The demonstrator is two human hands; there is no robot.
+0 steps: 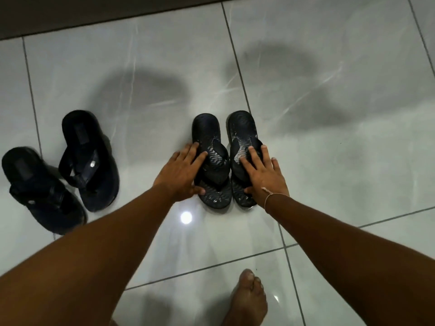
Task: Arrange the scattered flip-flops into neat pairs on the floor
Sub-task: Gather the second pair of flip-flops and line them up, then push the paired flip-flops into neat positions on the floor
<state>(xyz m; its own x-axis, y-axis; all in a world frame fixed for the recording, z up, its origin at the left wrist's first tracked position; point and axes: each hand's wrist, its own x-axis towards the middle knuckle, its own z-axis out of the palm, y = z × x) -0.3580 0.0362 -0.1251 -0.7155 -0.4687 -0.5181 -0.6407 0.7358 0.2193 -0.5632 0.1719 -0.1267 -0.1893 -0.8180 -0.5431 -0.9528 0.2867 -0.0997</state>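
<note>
— Black on pale grey: four flip-flops on a glossy tiled floor (pixel 329 78). Start at the left?

— Far left, a dark flip-flop (pixel 40 187), heel away from the camera, toe end near, angled toward the lower right. Just beside it to the right, its larger-looking mate (pixel 90 161), also heel-away, tilted slightly; the straps of both face up. The two nearly touch around their middles; whether they make contact, cannot tell. They are not parallel.

— And the hands?

— Left hand (pixel 180 172) lies flat, fingers spread wide, fingertips resting on the strap and outer edge of the left patterned flip-flop (pixel 210 158). Thumb sits by the sole's near end. Nothing gripped; it presses rather than holds.

— The pair under them?

— Left patterned flip-flop and right patterned flip-flop (pixel 242 147) stand side by side, close and roughly parallel, heels away, a thin gap between. A grout line runs down just beside the right one.

— Right side?

— Right hand (pixel 263 175), also open and splayed, fingers laid on the right flip-flop's strap and footbed, thumb at its near end. A thin string bracelet (pixel 270 198) circles that wrist.

— Anything nearer the camera?

— Bare foot (pixel 247 300) on the tile at bottom, right of centre. A bright light reflection (pixel 186 217) sits on the floor between the forearms.
</note>
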